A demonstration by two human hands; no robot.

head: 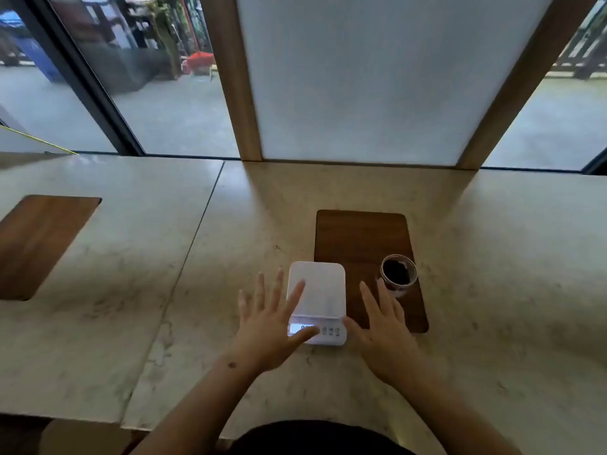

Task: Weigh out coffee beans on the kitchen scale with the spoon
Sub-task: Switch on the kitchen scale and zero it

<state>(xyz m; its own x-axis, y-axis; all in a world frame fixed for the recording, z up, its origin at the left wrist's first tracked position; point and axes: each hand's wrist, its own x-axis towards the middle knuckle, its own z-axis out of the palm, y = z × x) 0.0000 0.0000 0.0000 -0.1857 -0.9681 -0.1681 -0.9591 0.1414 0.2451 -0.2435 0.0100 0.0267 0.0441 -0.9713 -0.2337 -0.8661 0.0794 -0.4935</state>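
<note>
A white kitchen scale (320,290) lies on the marble counter, its lit display at the near edge partly covered by my left thumb. My left hand (269,326) hovers spread over the scale's left side, fingers apart, holding nothing. My right hand (382,333) is spread flat just right of the scale, empty, fingertips near a clear cup of dark coffee beans (398,273). The cup stands on the right near corner of a dark wooden inlay (358,238). No spoon is in view.
The pale marble counter (164,274) stretches left and right, with a seam running diagonally left of the scale. A second wooden inlay (39,244) sits at far left. A frosted panel in a wooden frame (361,77) and windows rise behind the counter.
</note>
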